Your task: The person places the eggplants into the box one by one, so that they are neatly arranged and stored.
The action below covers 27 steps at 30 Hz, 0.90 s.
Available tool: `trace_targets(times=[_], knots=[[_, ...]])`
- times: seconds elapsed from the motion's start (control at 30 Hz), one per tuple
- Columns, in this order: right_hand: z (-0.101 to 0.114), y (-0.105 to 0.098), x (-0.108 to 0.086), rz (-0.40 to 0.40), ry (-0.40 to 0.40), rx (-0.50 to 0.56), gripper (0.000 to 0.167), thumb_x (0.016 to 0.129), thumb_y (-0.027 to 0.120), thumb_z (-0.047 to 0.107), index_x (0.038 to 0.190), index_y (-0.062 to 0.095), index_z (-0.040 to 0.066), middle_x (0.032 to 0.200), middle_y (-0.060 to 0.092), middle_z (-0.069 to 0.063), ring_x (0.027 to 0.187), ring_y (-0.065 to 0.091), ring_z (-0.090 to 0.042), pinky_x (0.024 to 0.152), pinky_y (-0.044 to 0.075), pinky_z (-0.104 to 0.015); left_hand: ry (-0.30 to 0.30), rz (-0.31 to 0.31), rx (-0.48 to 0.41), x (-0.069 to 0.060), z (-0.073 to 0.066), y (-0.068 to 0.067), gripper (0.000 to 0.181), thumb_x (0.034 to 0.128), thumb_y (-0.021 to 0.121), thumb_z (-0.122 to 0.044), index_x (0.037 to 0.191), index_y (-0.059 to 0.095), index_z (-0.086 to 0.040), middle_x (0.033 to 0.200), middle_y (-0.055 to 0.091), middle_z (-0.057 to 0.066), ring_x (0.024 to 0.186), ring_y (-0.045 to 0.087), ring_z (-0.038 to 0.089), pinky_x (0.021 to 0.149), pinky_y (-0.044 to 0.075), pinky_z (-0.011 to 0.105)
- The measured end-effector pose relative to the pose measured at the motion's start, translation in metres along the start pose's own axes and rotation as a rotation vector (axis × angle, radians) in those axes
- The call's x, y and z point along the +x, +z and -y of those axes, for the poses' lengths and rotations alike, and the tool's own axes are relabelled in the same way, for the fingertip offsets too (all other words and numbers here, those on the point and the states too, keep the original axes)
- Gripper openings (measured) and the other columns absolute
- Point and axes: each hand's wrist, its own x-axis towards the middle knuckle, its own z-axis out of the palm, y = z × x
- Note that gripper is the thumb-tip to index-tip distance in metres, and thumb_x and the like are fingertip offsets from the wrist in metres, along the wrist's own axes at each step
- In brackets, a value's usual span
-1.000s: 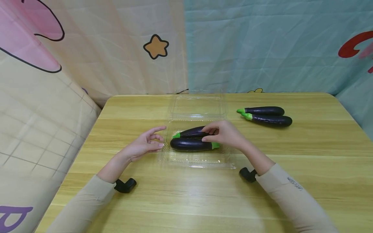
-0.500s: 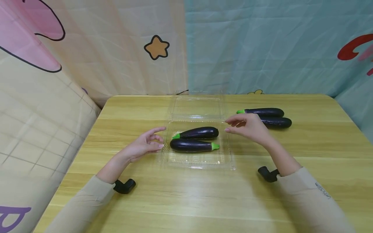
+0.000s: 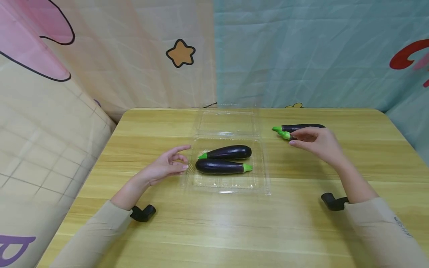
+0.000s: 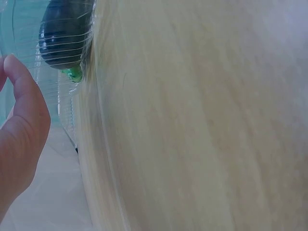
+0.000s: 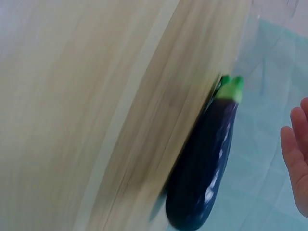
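Two dark purple eggplants lie side by side in the clear plastic clamshell box (image 3: 231, 183): the far eggplant (image 3: 231, 152) has its green stem to the left, the near eggplant (image 3: 219, 166) to the right. At the box's left edge is my left hand (image 3: 164, 165), fingers loosely bent, holding nothing; whether it touches the rim I cannot tell. My right hand (image 3: 318, 145) hovers over the nearer of two eggplants on the right, covering most of it in the head view. In the right wrist view that eggplant (image 5: 204, 163) shows whole, apart from the fingers (image 5: 292, 151).
The box's lid (image 3: 228, 122) is folded back toward the curtain (image 3: 301, 56). Behind the right hand lies another eggplant (image 3: 303, 127), stem to the left. A wooden table (image 3: 218, 230) bears everything. Black wrist devices (image 3: 143, 213) stick out from both sleeves.
My right hand has left the eggplants in the box and moved right, to above the nearer loose eggplant. The left hand and the box have stayed put.
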Motion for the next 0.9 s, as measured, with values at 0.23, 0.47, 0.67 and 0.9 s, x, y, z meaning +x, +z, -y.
trace_targets(times=[0.23, 0.47, 0.67, 0.9], knots=[[-0.018, -0.021, -0.008, -0.056, 0.116, -0.004, 0.044, 0.081, 0.073, 0.029, 0.112, 0.065, -0.001, 0.092, 0.063, 0.012, 0.076, 0.058, 0.006, 0.063, 0.049, -0.011, -0.005, 0.001, 0.004, 0.0, 0.001, 0.001, 0.072, 0.0873, 0.057, 0.006, 0.148, 0.021, -0.009, 0.102, 0.048, 0.006, 0.08, 0.057, 0.01, 0.076, 0.053, 0.023], [-0.033, -0.037, -0.015, -0.088, 0.183, -0.029, 0.052, 0.08, 0.072, 0.035, 0.116, 0.063, -0.001, 0.091, 0.059, 0.021, 0.078, 0.053, 0.011, 0.062, 0.046, -0.008, 0.001, 0.008, -0.003, 0.0, 0.001, 0.0, 0.071, 0.0876, 0.056, 0.006, 0.148, 0.021, -0.009, 0.101, 0.048, 0.006, 0.079, 0.057, 0.01, 0.075, 0.053, 0.023], [-0.042, -0.043, -0.018, -0.111, 0.206, -0.066, 0.054, 0.081, 0.07, 0.04, 0.118, 0.062, 0.002, 0.092, 0.053, 0.03, 0.082, 0.049, 0.012, 0.063, 0.043, -0.005, 0.004, 0.007, -0.011, 0.0, 0.0, 0.0, 0.071, 0.0876, 0.056, 0.007, 0.148, 0.02, -0.007, 0.101, 0.049, 0.006, 0.079, 0.057, 0.011, 0.074, 0.053, 0.022], [-0.054, -0.048, -0.019, -0.116, 0.252, -0.09, 0.058, 0.08, 0.069, 0.045, 0.119, 0.061, 0.003, 0.095, 0.046, 0.035, 0.083, 0.046, 0.011, 0.062, 0.042, -0.005, 0.002, 0.004, -0.016, 0.0, 0.0, 0.0, 0.071, 0.0873, 0.056, 0.007, 0.148, 0.02, -0.007, 0.101, 0.049, 0.006, 0.079, 0.057, 0.011, 0.074, 0.053, 0.022]])
